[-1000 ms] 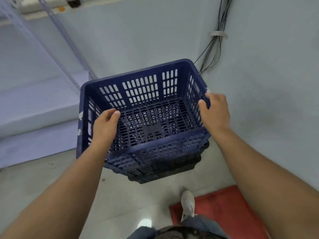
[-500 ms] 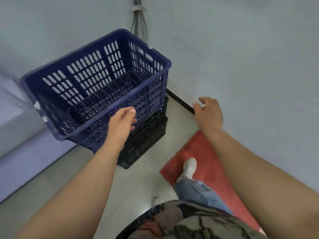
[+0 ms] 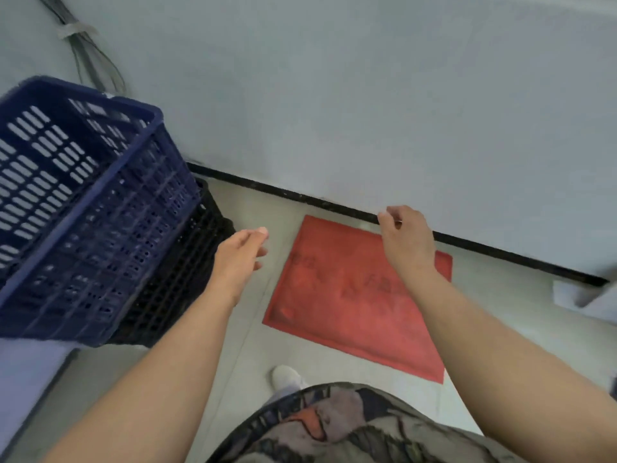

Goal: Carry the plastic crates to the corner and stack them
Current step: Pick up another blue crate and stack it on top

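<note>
Beside the blue crate (image 3: 83, 208), both hands empty.

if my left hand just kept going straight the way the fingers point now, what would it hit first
Probably nothing close. The left hand points up and right, clear of the dark blue slotted plastic crate on the black one. Beyond it: bare floor, then the black baseboard strip under the grey wall. Depth is unclear.

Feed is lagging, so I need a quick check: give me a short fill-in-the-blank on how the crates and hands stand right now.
1. The blue crate sits on top of a ____ crate.
2. Both the left hand and the right hand hold ____.
3. The floor mat below the hands is ____.

Missing words: black; nothing; red
</note>
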